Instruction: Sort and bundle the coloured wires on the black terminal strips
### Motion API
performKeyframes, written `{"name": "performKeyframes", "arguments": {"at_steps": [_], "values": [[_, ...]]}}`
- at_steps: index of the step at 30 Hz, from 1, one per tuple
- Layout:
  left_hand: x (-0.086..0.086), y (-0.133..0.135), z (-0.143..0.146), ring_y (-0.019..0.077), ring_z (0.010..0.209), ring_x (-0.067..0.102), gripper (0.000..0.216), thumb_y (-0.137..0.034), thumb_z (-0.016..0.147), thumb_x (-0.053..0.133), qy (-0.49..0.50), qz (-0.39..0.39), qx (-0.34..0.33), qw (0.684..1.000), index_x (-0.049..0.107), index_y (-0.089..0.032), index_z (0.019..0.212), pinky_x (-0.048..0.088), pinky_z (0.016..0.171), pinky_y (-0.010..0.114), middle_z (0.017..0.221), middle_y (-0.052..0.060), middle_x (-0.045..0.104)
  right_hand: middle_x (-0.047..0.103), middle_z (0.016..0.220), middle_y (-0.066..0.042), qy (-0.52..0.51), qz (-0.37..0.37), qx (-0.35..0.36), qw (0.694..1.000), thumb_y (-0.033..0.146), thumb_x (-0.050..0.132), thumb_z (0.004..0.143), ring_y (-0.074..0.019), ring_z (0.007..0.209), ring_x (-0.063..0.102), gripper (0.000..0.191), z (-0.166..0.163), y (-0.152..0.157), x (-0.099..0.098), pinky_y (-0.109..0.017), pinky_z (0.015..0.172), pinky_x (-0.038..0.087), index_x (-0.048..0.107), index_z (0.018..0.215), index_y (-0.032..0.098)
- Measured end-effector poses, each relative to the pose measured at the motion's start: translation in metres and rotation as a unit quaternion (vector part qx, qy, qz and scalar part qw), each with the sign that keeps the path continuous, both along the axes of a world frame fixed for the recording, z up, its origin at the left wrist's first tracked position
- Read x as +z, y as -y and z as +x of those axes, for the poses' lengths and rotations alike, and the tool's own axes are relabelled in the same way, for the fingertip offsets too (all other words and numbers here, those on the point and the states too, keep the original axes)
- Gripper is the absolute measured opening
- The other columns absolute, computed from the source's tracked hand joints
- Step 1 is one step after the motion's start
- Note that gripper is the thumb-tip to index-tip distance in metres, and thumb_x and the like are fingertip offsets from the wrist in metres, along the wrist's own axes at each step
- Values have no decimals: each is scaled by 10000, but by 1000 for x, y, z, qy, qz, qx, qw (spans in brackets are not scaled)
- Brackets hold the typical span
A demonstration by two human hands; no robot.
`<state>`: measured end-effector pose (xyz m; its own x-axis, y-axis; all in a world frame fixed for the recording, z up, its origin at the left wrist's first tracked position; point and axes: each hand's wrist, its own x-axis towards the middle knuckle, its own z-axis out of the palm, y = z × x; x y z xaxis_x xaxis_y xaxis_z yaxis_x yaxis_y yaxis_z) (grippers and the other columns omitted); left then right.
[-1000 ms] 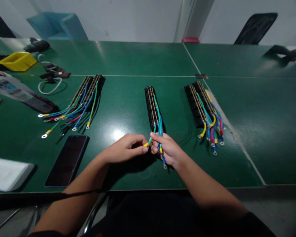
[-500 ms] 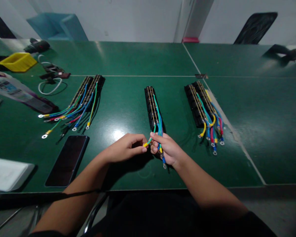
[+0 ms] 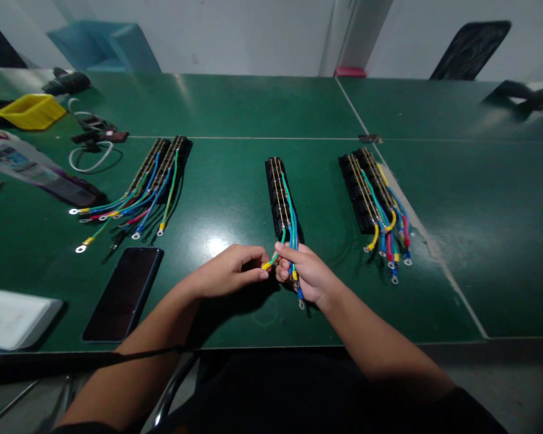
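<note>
While the middle black strip [image 3: 277, 193] lay flat on the green desk [image 3: 235, 108], both hands were parked right at its near end. The left hand [image 3: 228, 271] was curled almost closed, with the yellow-tipped end of a green wire [image 3: 276, 254] pinched between thumb and forefinger. The right hand [image 3: 310, 276] was wrapped snugly round a bunch of wires [image 3: 292, 232], blue and green ones, that ran out of the strip. A blue-sleeved ring end could be seen poking out below the fist, just above the desk. The two hands were held nearly fingertip to fingertip, with the green wire bridging the little gap.

Off to the right, the right pair of strips [image 3: 364, 187] was laid side by side, with yellow, red, blue and green wires fanned out at the near end. Over on the other side, the left pair of strips [image 3: 163, 164] was set at a slant. Its coloured wires were spread loosely toward a dark phone [image 3: 124, 292], which was laid flat near the desk's front edge. A white pad-like thing [image 3: 13, 316] was seen at the far left edge, though what it was couldn't be told. Further back on the left, a yellow tray [image 3: 29, 111] and a coiled white cable [image 3: 88, 160] were set on the desk, well apart from the hands.
</note>
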<state>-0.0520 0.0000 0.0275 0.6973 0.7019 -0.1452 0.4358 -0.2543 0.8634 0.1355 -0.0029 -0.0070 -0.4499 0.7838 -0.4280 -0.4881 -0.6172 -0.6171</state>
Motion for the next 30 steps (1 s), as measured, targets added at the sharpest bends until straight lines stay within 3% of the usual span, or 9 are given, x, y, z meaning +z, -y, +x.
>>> {"name": "performKeyframes", "arguments": {"at_steps": [30], "values": [[3, 1, 2, 107, 654, 452, 287, -409, 923, 477, 10, 13, 1, 1000, 561, -145, 850, 344, 591, 219, 720, -17, 534, 481, 449, 80, 10, -4, -1, 1000, 335, 776, 692, -57, 370, 455, 353, 1, -1, 0, -169, 389, 387, 458, 704, 181]]}}
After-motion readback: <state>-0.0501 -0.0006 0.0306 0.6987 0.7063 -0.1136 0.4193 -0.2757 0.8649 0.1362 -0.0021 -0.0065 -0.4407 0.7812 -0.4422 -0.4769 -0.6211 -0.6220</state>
